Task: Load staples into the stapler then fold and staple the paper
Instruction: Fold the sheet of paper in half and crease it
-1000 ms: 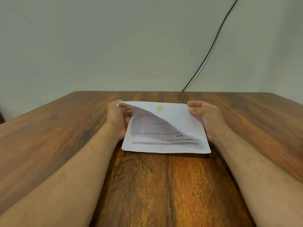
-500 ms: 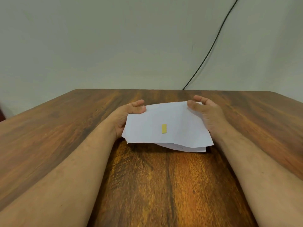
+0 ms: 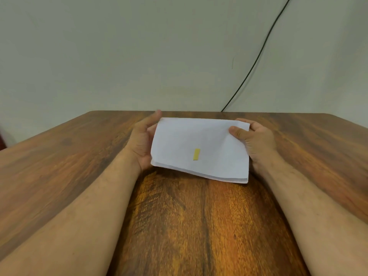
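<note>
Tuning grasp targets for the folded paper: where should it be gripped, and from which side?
Pinch the folded paper at its short side edges, from left and right, as the left hand and right hand do. The near edge shows loose layers, so side grips probably keep them aligned.

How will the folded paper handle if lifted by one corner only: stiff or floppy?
Probably floppy: the paper already curves between the left hand and the right hand. Likely light, since fingertip holds support it. The loose layers at its near edge may gape.
</note>
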